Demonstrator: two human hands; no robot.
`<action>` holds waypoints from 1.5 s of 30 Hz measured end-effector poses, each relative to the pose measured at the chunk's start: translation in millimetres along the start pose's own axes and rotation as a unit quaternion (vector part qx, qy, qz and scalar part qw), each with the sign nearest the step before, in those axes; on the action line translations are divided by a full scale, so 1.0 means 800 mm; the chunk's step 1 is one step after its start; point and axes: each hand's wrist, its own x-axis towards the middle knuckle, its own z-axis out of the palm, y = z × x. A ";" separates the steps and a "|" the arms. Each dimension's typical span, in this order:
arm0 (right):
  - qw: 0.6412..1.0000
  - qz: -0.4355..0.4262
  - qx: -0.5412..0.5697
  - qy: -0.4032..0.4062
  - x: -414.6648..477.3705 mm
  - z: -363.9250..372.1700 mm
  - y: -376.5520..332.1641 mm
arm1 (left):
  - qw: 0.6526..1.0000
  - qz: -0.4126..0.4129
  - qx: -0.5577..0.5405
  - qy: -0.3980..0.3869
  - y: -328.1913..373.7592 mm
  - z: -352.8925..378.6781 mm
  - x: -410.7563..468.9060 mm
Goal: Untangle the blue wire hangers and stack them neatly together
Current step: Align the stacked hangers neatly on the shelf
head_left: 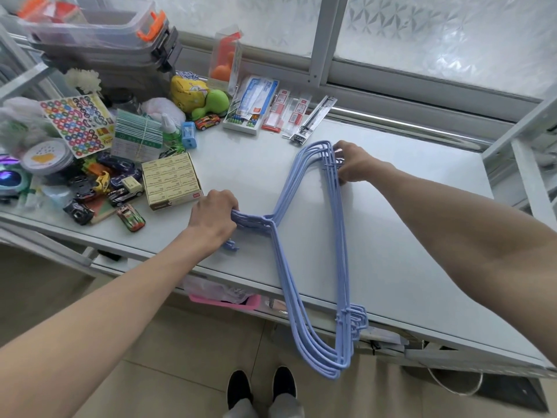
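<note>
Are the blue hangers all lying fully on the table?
No, the near end of the blue hangers sticks out past the table edge, over the floor.

I'm standing in what looks like a home room used for storage and odd jobs. My pale grey desk [391, 236] runs along a frosted, patterned window [452, 31] at twelve o'clock. At ten o'clock sits household clutter: stacked clear plastic storage bins with orange latches [99, 28], small die-cast toy cars [130, 217], a colourful sticker sheet [77, 123], a yellow and green plush toy [199, 96] and packets of stationery [256, 104]. Beige floor tiles [187, 342] lie at six o'clock.
</note>
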 end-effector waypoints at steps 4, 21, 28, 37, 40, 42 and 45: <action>0.999 0.017 0.004 0.028 0.003 -0.009 -0.004 | 0.999 -0.021 -0.024 -0.005 -0.001 -0.001 0.001; 0.993 -0.013 -0.121 0.000 0.016 -0.010 0.002 | 0.997 -0.011 -0.070 -0.038 -0.006 -0.015 0.000; 0.994 -0.025 -0.098 0.033 0.018 -0.004 -0.006 | 0.997 -0.008 -0.069 -0.036 -0.007 -0.016 -0.002; 0.995 -0.001 -0.090 0.046 0.009 -0.012 0.002 | 0.998 0.002 -0.059 -0.031 -0.008 -0.014 0.000; 0.995 0.018 -0.101 -0.019 0.009 -0.021 0.006 | 0.997 0.003 -0.057 -0.043 -0.007 -0.015 0.001; 0.982 0.021 -0.166 -0.084 0.009 -0.026 0.001 | 0.997 0.006 -0.055 -0.049 -0.006 -0.015 0.003; 0.962 0.023 -0.252 -0.107 0.010 -0.021 0.004 | 0.998 0.004 -0.039 -0.046 -0.003 -0.016 0.003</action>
